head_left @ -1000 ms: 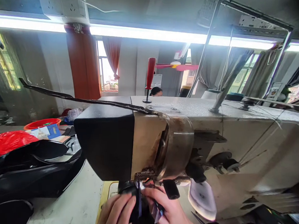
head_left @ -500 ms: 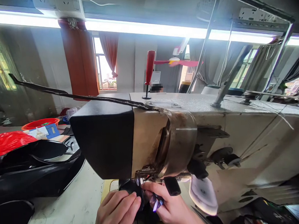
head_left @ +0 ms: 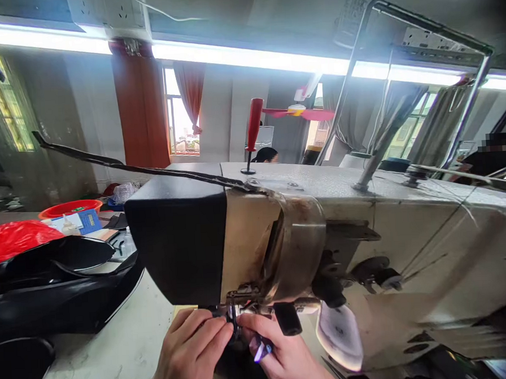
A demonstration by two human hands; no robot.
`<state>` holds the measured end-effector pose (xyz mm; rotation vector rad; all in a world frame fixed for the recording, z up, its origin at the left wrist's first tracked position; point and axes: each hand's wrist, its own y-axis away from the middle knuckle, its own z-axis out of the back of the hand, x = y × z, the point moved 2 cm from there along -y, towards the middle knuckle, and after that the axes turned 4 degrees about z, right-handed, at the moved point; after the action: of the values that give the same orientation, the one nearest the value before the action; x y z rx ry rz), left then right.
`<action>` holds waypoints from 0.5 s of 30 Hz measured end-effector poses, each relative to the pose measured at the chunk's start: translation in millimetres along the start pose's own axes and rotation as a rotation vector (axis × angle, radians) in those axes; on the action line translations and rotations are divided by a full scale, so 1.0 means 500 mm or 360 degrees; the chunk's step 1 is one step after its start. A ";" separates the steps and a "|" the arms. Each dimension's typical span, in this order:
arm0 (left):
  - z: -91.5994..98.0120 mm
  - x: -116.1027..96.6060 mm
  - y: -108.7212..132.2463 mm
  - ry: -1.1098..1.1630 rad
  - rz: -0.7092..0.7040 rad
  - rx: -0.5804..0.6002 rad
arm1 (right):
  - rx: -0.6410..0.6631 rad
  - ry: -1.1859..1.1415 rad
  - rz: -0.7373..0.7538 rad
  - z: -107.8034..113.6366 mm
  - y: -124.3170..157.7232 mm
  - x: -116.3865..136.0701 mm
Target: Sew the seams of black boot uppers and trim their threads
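my l hand [head_left: 197, 342] & r hand [head_left: 273, 344] both pinch the black piece [head_left: 235, 333] below machine's [head_left: 179, 244] lower edge; i'd guide it flat, slow, w/o tugging.

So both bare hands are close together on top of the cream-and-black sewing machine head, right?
Not on top: the head camera shows the bare left hand and bare right hand close together below the cream-and-black sewing machine head.
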<state>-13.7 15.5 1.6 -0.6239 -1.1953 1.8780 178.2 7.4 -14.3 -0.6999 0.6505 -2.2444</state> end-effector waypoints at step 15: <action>-0.002 0.011 0.016 0.0015 0.0103 0.0034 | 0.0064 -0.0011 0.0103 0.003 0.003 -0.004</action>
<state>-19.0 18.8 -5.7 -0.6662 -1.1595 1.9370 180.9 7.4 -14.8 -0.6577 0.6144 -2.1888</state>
